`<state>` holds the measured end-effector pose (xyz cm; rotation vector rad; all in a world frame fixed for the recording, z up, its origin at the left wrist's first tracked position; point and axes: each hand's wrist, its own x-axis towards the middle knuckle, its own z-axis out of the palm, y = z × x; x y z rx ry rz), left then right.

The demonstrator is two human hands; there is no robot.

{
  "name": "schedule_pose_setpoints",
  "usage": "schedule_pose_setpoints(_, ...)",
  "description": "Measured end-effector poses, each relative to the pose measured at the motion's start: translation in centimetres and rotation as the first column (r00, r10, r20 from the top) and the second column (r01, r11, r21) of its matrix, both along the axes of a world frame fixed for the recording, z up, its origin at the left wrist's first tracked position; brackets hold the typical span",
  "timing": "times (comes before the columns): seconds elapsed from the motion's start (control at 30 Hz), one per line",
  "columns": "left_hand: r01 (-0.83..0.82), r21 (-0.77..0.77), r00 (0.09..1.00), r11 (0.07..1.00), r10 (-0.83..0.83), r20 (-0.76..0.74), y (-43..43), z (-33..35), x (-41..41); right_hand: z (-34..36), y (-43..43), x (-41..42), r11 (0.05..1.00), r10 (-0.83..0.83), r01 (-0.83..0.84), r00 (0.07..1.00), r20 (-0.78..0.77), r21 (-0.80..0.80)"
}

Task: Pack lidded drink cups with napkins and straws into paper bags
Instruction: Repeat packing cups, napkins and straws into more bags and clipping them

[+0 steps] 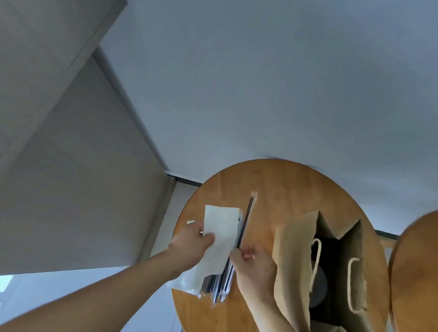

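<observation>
My left hand (191, 242) pinches a white napkin (219, 240) that hangs over a pile of wrapped straws (219, 282) on the round wooden table (274, 185). Just right of it, my right hand (252, 267) grips the lower end of one dark straw (245, 221), which points away from me. An open brown paper bag (294, 265) with twine handles stands right of my right hand. Inside it, the dark top of a lidded cup (318, 290) shows.
A second round wooden table (430, 282) stands at the right edge, close to the bag. More napkins (183, 281) lie under the straws near the table's left rim. A grey wall rises behind and a beige wall to the left.
</observation>
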<state>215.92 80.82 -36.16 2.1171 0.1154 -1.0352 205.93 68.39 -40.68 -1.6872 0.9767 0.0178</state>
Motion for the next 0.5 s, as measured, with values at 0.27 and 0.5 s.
schedule_pose_setpoints(0.27, 0.009, -0.195, 0.998, 0.981, 0.002, 0.059, -2.8, 6.4, 0.8, 7.2, -1.5, 0.4, 0.993, 0.119, -0.117, 0.984, 0.130, -0.019)
schedule_pose_setpoints(0.5, -0.011, -0.257, 0.992, 0.966, 0.042, 0.116, -3.9, 9.5, 0.6, 10.1, -3.0, 0.7, 0.980, 0.191, -0.176, 0.964, 0.183, -0.091)
